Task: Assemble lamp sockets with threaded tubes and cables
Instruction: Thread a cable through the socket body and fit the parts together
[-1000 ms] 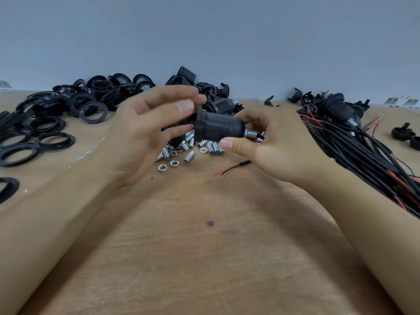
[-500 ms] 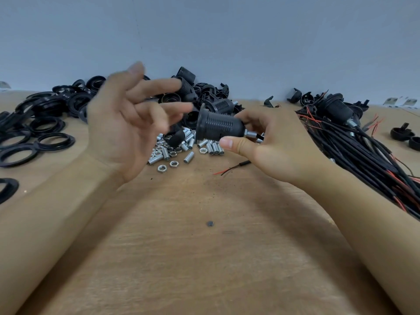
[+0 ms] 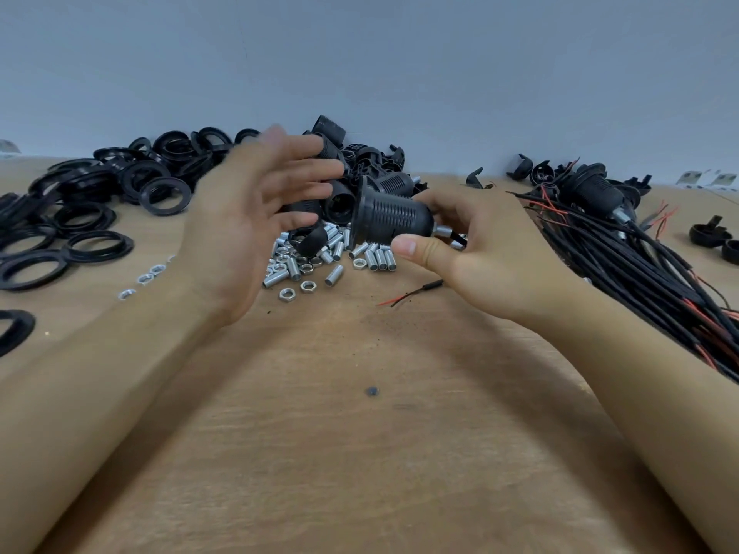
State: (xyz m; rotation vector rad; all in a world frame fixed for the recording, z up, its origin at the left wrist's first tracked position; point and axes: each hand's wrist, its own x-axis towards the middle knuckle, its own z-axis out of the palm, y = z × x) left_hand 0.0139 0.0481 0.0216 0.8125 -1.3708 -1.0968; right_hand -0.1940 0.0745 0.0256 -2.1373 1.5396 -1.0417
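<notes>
- Lamp socket (image 3: pixel 390 217), black, ribbed: we see it held above the wooden table (image 3: pixel 360 453), lying sideways, a threaded tube (image 3: pixel 444 230) projecting from its narrow end.
- Right hand (image 3: pixel 480 249): thumb and fingers curled round the socket's narrow end.
- Left hand (image 3: pixel 256 221): spread wide, blurred, holding nothing, just left of the socket.
- Loose tubes and nuts (image 3: pixel 320 265): heaped beneath.
- Cable bundle (image 3: pixel 624 265): on the right.
- Black rings (image 3: pixel 100 201): piled on the left.

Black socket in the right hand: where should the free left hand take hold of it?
On the ribbed barrel near the flared open rim, coming from the left. The socket lies sideways, rim toward the open left hand; the right hand already covers the tube end.
</notes>
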